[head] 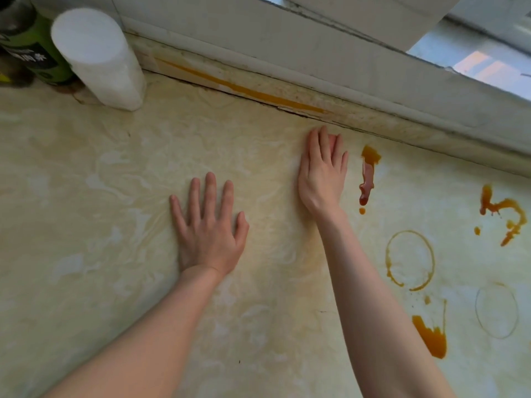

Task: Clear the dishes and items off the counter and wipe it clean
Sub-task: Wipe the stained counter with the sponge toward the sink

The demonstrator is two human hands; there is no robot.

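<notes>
**A:** What is the counter's surface like?

**B:** The counter (86, 196) is glossy, with a cream marbled pattern smeared in pale swirls. A white cylinder (97, 58), matte and frosty-looking, stands at its back. A dark bottle with a green label (28, 44) stands just left of the cylinder.

**A:** And the person's hands?

**B:** Both lie flat on the counter and hold nothing. The left hand (209, 234) rests palm down to the right of the cylinder and nearer the person, fingers straight and spread. The right hand (323, 173) lies farther right of the cylinder, well apart from the left, with its fingers straight and close together. A pinkish patch shows between two of its fingers, and what it is cannot be told.

**A:** Where is the mess?

**B:** All of it is right of the cylinder, past the right hand. There is a shiny brown drip (367, 173), long and narrow, then a thin amber ring (388, 262). Farther off are a wet orange splash (431, 337), a squiggle stain (505, 214) and a faint grey ring (477, 310). An orange stripe (244, 87) runs along the worn back rail, rightward from the cylinder.
</notes>
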